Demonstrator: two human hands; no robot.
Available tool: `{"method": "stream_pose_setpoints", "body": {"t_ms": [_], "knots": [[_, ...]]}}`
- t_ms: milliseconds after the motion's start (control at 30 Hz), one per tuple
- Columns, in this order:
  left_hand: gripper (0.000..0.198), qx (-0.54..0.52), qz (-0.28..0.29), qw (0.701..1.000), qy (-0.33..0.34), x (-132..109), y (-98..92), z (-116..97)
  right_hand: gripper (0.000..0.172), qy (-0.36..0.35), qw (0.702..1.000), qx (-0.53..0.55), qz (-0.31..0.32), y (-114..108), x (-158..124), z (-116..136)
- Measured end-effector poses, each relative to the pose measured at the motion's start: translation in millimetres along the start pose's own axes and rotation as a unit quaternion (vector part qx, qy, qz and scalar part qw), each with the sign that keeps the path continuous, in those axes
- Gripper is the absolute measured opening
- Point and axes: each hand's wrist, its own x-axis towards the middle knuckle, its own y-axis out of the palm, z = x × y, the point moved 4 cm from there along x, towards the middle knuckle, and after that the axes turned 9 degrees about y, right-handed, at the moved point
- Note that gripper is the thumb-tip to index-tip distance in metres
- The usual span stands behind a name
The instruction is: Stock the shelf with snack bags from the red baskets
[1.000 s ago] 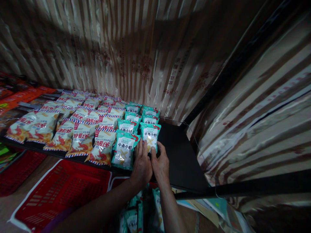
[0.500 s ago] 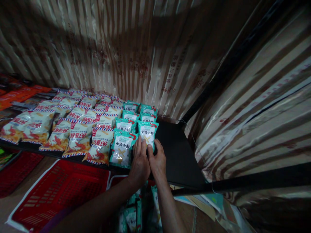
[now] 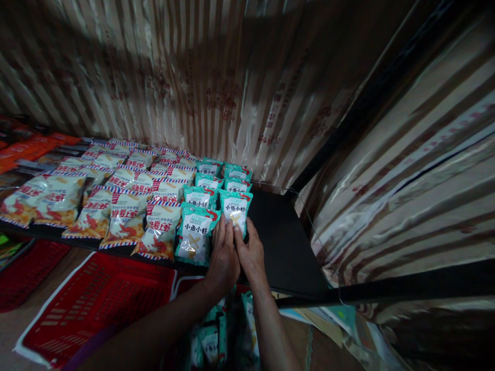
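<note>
A teal and white snack bag [image 3: 235,204] stands upright at the front of the right-hand row on a black shelf [image 3: 286,247]. Around its lower left side, the fingers of my left hand [image 3: 223,257] press against it. My right hand [image 3: 250,252] grips the lower right side, both thumbs on the bag's face. Just left of my hands is another teal snack bag [image 3: 195,234], with more of the same kind lined up behind. The bottom of the held bag is hidden by my hands.
White and red shrimp snack bags [image 3: 126,214] fill the shelf to the left, with orange packets [image 3: 34,149] beyond. Below are a red basket [image 3: 100,304] and loose teal bags [image 3: 211,342]. A striped curtain [image 3: 185,77] hangs behind; a dark post [image 3: 348,123] slants at right.
Both hands stay on the same bag with hardly any movement. The view has shifted very slightly.
</note>
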Motion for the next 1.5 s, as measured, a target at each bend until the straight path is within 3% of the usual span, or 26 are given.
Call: {"method": "stream_pose_setpoints", "body": {"t_ms": [667, 833, 1200, 1500], "knots": [[0.05, 0.029, 0.008, 0.999, 0.025, -0.7, 0.3, -1.3, 0.067, 0.022, 0.999, 0.022, 0.037, -1.0, 2.1, 3.4], [0.059, 0.013, 0.024, 0.999, 0.031, -1.5, -5.0, -7.0, 0.072, 0.079, 0.994, 0.06, 0.042, -5.4, 5.7, 1.2], [0.07, 0.008, 0.022, 1.0, 0.019, 3.3, -7.6, -12.0, 0.075, 0.093, 0.992, 0.072, 0.052, -16.4, 35.5, 8.2], [0.068, 0.018, 0.016, 0.999, 0.042, 2.5, -7.2, -11.8, 0.064, 0.091, 0.985, 0.104, 0.105, 3.7, 64.8, 14.1]]}}
